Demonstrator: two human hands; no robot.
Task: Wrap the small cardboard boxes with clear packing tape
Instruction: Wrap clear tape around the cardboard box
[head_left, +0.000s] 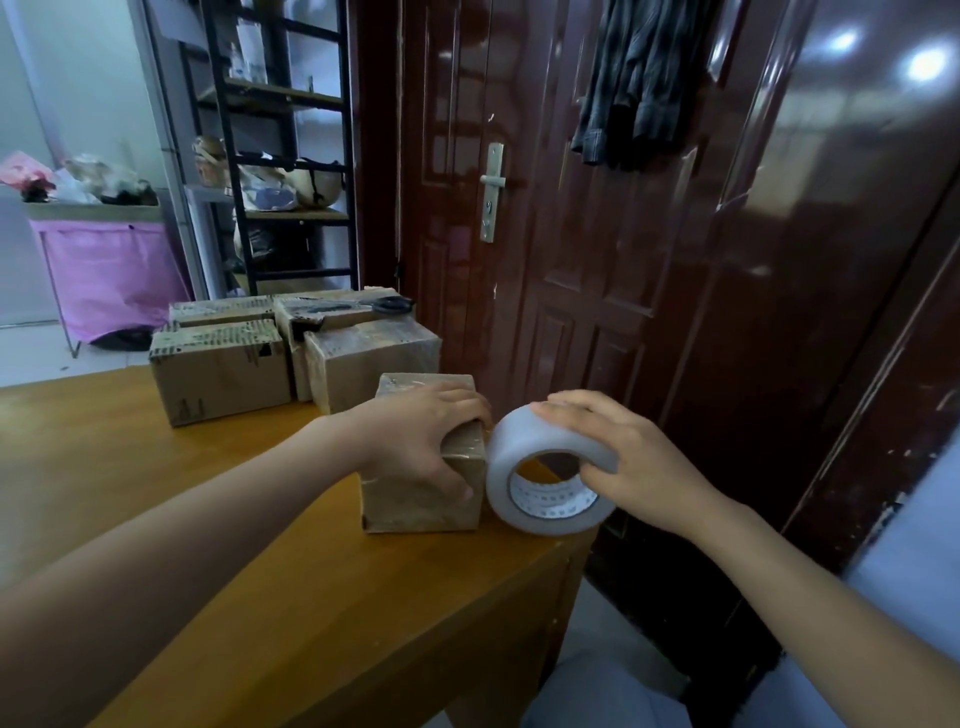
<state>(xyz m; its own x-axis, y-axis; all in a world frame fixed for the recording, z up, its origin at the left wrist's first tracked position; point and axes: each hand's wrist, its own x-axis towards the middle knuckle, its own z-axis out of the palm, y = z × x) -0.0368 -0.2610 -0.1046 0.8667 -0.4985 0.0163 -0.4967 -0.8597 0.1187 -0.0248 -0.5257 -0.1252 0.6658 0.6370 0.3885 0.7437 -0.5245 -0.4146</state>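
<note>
A wooden table (208, 493) is seen in the head view, set against a dark red door (597, 234), with a metal shelf (280, 156) far to the left. At the far side of the table a cluster of cardboard boxes (218, 374) is stacked, and a pair of scissors (387, 305) is laid on top of them.

Near the table's right edge a small box (415, 493), already glossy with tape, is held down by the left hand (421, 436), whose fingers are curled over its top and right edge. The tape roll (545, 467) is stood on edge just to the right of the box, touching it, and is gripped by the right hand (623, 462): fingers over the rim, thumb at the core.

The roll's axis is pointed near to far, so tape can probably be drawn around the box, away from its right face. The right hand is the one placed for that pull.
</note>
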